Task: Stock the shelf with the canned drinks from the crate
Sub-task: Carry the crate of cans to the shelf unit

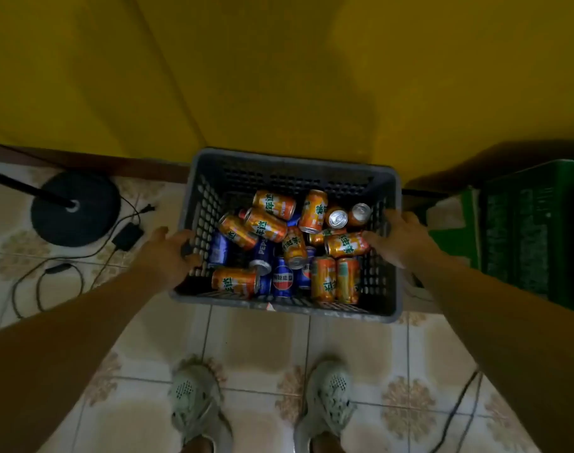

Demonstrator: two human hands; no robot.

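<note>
cans (268, 224) lie jumbled in the crate (289, 160); a stand base (55, 220) left, another crate (540, 223) right.

Our left hand (168, 253) grips the left rim of the grey crate (311, 310), fingers curled over the edge. Our right hand (400, 237) lies on the right rim, its fingertips close to an orange can (346, 245). The blur leaves us unsure whether it grips. Between the hands, orange cans (274, 204) and blue cans (282, 279) lie jumbled inside, a few upright. Left of the left hand sits a black round stand base (75, 209) with cables (27, 282). Right of the right hand stands a green crate (534, 230). Beyond both hands rises a yellow wall (279, 76).
</note>
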